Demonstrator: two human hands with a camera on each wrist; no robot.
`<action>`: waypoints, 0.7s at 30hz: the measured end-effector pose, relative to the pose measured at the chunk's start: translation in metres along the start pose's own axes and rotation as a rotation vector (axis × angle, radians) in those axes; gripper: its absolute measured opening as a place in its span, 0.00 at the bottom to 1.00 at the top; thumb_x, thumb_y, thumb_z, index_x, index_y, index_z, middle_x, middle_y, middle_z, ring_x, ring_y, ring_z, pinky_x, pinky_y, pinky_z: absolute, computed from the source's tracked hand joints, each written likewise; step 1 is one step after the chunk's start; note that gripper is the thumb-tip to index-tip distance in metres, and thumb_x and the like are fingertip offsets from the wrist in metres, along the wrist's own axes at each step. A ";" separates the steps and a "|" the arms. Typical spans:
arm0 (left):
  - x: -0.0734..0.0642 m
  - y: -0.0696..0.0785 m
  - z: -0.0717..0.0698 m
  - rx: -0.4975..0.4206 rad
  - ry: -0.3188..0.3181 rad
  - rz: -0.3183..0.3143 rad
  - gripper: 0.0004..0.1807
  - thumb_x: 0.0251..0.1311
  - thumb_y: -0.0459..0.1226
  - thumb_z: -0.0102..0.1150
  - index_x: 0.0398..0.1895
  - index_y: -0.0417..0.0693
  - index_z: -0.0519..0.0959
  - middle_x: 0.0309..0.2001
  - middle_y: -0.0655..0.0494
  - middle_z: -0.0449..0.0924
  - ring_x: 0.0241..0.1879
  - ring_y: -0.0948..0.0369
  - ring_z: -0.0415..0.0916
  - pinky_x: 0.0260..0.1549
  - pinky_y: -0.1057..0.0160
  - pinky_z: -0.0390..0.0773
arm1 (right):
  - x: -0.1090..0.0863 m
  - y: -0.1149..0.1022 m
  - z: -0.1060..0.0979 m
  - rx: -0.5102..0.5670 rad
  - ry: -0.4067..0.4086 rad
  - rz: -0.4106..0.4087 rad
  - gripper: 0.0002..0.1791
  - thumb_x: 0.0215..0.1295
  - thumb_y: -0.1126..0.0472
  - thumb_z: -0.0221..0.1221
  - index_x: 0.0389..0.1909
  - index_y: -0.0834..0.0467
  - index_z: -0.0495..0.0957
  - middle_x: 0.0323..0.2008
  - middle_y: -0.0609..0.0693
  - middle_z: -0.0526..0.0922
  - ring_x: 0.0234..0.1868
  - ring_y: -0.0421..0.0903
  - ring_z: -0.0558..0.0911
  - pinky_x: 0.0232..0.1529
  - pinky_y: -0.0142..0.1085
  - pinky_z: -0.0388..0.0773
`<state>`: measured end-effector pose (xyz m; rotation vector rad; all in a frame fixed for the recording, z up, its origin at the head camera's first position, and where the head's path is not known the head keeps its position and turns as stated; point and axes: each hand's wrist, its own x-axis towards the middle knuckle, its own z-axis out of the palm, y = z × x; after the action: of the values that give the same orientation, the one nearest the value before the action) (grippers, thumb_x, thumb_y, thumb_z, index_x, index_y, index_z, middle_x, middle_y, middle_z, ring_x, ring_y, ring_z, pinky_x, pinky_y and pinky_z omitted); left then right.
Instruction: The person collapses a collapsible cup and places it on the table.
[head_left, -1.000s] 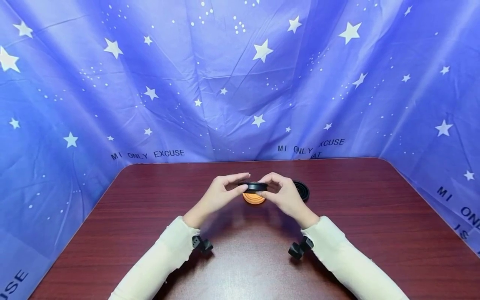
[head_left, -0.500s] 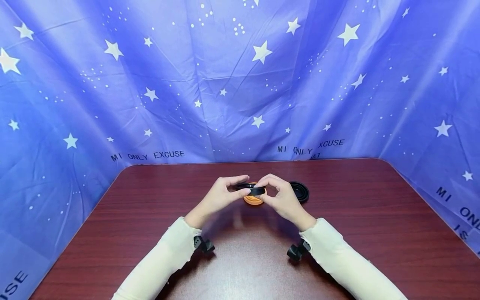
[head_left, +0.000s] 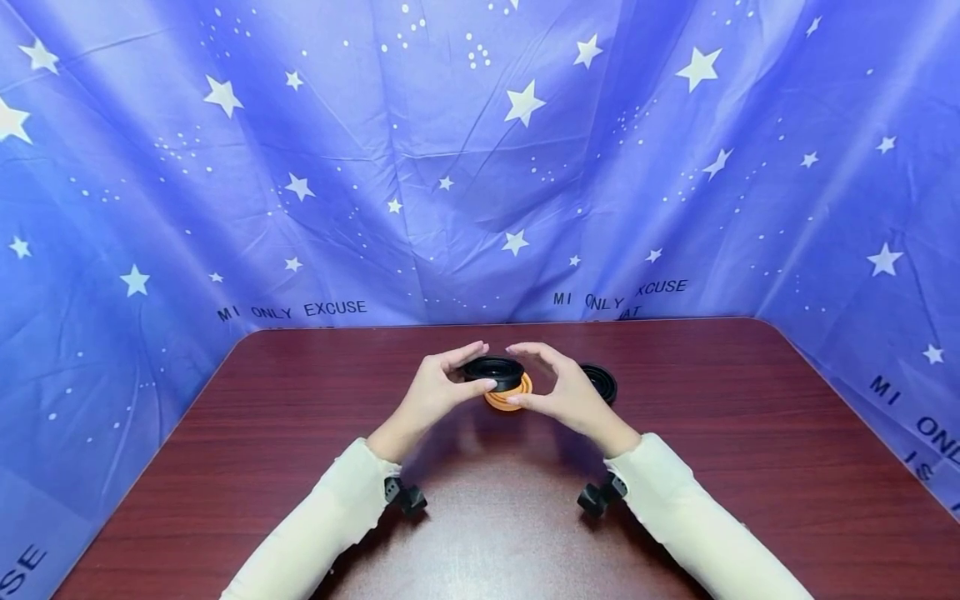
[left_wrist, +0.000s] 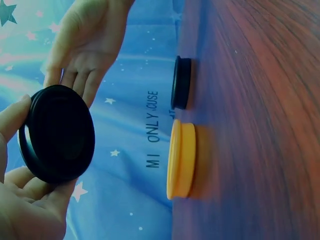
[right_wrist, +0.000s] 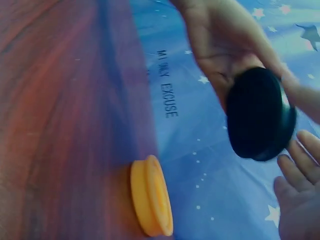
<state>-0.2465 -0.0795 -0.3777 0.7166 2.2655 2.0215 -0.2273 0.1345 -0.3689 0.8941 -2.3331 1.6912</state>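
My left hand (head_left: pixel 430 392) grips a black round ringed disc (head_left: pixel 492 372), which resembles a collapsed folding cup, with the thumb on its near side and fingers on the far rim. The disc is held above the table, its ringed face tilted upward. In the left wrist view a smooth face of the black disc (left_wrist: pixel 62 132) shows. My right hand (head_left: pixel 572 397) stands at the disc's right with thumb and fingers spread, a gap between them and the rim. Just below the held disc, an orange ringed disc (head_left: pixel 508 402) of similar shape sits on the table, partly hidden.
A second black ringed disc (head_left: pixel 602 383) lies on the table behind my right hand, which covers part of it. The reddish-brown table (head_left: pixel 480 517) reaches back to a blue star-patterned curtain (head_left: pixel 450 167). A black device (head_left: pixel 405 494) sits at each wrist.
Both hands held the black disc before. It has tipped so its ringed face shows, and shifted slightly left with my left hand. My right hand has let go and spread its fingers.
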 end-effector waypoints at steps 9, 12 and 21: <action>-0.010 0.004 -0.011 0.074 -0.058 0.151 0.37 0.45 0.27 0.71 0.63 0.39 0.69 0.59 0.45 0.74 0.59 0.56 0.71 0.55 0.61 0.72 | 0.002 0.014 -0.003 0.195 -0.169 0.090 0.45 0.52 0.61 0.69 0.69 0.64 0.56 0.67 0.61 0.62 0.68 0.56 0.61 0.66 0.47 0.58; -0.013 0.004 -0.013 0.073 -0.084 0.200 0.39 0.44 0.27 0.71 0.64 0.41 0.69 0.60 0.43 0.72 0.61 0.57 0.68 0.59 0.60 0.68 | 0.001 0.015 0.002 0.253 -0.202 0.108 0.46 0.52 0.60 0.70 0.69 0.65 0.55 0.67 0.62 0.63 0.67 0.55 0.63 0.65 0.42 0.62; -0.022 0.012 -0.017 0.108 -0.138 0.254 0.41 0.45 0.23 0.69 0.66 0.38 0.65 0.63 0.43 0.68 0.65 0.56 0.63 0.62 0.64 0.62 | 0.001 0.013 0.019 0.282 -0.124 0.059 0.39 0.50 0.68 0.69 0.64 0.65 0.63 0.61 0.61 0.71 0.59 0.40 0.73 0.58 0.29 0.69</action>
<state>-0.2287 -0.1026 -0.3700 1.1685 2.3195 1.8847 -0.2303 0.1191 -0.3859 1.0110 -2.2507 2.0842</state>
